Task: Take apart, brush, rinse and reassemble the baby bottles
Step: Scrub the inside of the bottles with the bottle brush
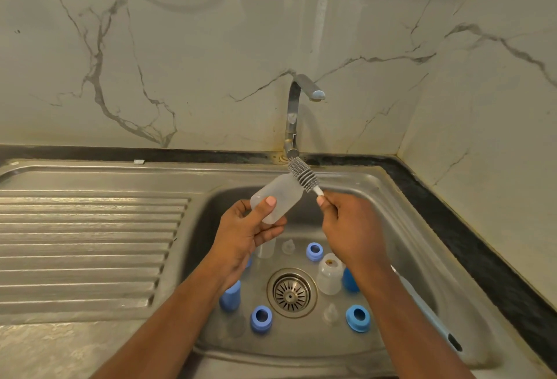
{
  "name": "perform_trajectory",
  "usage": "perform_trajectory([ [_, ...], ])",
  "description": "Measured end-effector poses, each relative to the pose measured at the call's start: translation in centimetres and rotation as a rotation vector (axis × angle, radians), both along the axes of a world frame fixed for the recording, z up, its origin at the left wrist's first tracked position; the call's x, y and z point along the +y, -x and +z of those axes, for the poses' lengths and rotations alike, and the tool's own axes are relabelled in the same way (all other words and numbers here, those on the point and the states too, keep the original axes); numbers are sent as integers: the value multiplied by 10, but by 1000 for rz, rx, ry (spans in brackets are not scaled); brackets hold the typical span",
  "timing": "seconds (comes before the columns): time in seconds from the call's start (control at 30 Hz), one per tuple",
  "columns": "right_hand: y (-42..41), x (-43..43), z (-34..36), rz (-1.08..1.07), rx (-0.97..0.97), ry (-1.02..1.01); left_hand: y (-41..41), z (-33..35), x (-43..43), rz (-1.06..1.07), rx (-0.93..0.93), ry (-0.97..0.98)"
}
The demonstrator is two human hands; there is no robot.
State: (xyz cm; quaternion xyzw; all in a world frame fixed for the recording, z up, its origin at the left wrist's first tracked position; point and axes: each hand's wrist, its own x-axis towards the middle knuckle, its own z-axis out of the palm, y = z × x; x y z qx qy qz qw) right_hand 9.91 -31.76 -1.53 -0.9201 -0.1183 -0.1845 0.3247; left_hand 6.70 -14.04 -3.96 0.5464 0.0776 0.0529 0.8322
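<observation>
A ribbed drainboard [90, 243] lies at left. Over the sink [401, 228], the left hand [244, 231] grips a clear bottle [280, 197], fingers curled beneath and thumb on top. The grey brush [303, 175] is outside the bottle, its head against the bottle's upper end. The right hand [346, 225] has its fingers curled round the brush handle. Below, a blue bottle [230, 295], blue rings [261, 318] and another clear bottle [330, 276] surround the drain [291, 292].

Blue btl [349, 282] half hid by forearm [382, 291]
</observation>
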Motion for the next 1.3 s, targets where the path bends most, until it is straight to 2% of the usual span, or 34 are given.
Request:
perform_trajectory([
  [0.1,0,-1,1,9,-14,24,1,3,0,-44,20,40],
  [0.3,22,13,2,264,3,97,0,6,9,2,13,212],
  [0.37,27,25,-1,288,-15,121,-2,7,10,25,27,256],
  [0.47,19,24,0,194,-43,127,-2,7,7,15,39,250],
  [0.57,8,10,5,42,-24,89,1,6,-2,-28,72,155],
  [0.63,6,4,6,19,-48,79,2,6,-6,-45,91,109],
  [0.73,12,7,2,194,-20,61,1,6,-2,-20,97,141],
  [0.87,23,23,-2,362,-66,164,0,6,5,-13,100,223],
  [0.93,19,20,0,299,-71,146,0,7,4,-27,104,231],
  [1.07,3,5,2,44,-46,80,1,7,-3,-80,135,208],
  [1.13,1,2,2,9,-50,82,2,6,-5,-100,133,206],
  [1.2,4,3,2,83,-51,57,2,6,-2,-85,113,232],
  [1.3,16,14,0,312,-56,68,1,6,5,-71,88,286],
])
